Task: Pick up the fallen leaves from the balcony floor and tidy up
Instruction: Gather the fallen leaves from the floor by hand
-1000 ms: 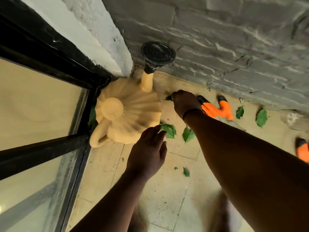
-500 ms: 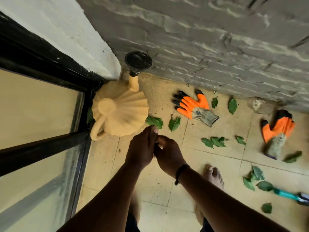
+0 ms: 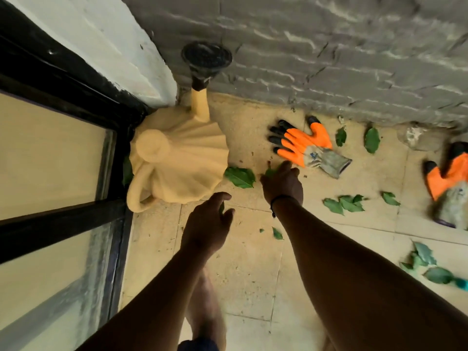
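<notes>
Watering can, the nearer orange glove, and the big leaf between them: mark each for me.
watering can (image 3: 182,158), head view, on its ribbed yellow body.
orange glove (image 3: 302,143), head view, on the orange palm.
big leaf (image 3: 239,177), head view, on the middle of its blade, lying on the floor.

A watering can (image 3: 177,158) sits left of centre in the frame, against the door frame (image 3: 63,79) on its left, its spout running up to the wall (image 3: 329,59) across the top. Just right of the can lies a leaf (image 3: 240,177), and right of that a second leaf (image 3: 270,171) under the right hand's (image 3: 283,184) fingertips. Above and right of that hand lies a glove (image 3: 304,145); a second glove (image 3: 448,183) lies at the right edge. Two leaves (image 3: 371,140) lie between the gloves near the wall, a leaf cluster (image 3: 345,203) below them. The left hand (image 3: 206,225) is below the can, centre frame. More leaves (image 3: 428,264) lie at lower right.
</notes>
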